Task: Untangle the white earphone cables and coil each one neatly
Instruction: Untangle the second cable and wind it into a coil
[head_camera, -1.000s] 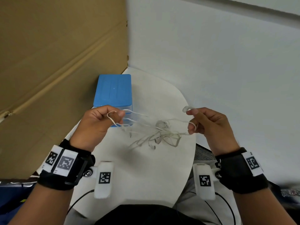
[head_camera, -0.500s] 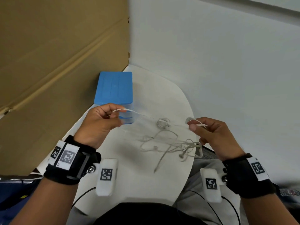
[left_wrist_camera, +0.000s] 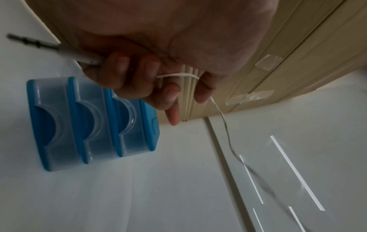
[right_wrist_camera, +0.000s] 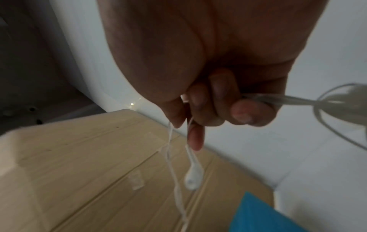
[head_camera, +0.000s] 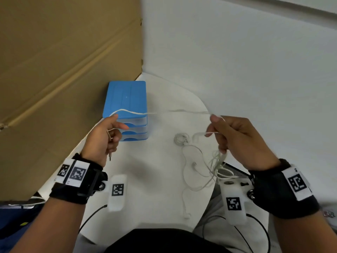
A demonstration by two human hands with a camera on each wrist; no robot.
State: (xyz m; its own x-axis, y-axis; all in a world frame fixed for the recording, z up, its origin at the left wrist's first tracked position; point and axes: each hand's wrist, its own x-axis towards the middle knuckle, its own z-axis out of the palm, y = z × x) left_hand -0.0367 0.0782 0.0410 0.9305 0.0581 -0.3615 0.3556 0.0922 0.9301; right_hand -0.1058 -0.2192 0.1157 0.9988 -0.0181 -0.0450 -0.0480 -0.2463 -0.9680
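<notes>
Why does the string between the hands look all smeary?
Head view: the white earphone cable smears where it is moving, yet the blue drawer box stays sharp. Right wrist view: the earbud and right hand look soft and dim. Left wrist view: the left hand is shadowed.

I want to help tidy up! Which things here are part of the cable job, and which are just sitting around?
Part of the job:
- thin white earphone cable stretched between the left hand and right hand
- metal audio plug in the left hand
- white earbud below the right hand
- tangled white cables on the round white table

Just sitting around:
- blue plastic drawer box
- brown cardboard sheet
</notes>
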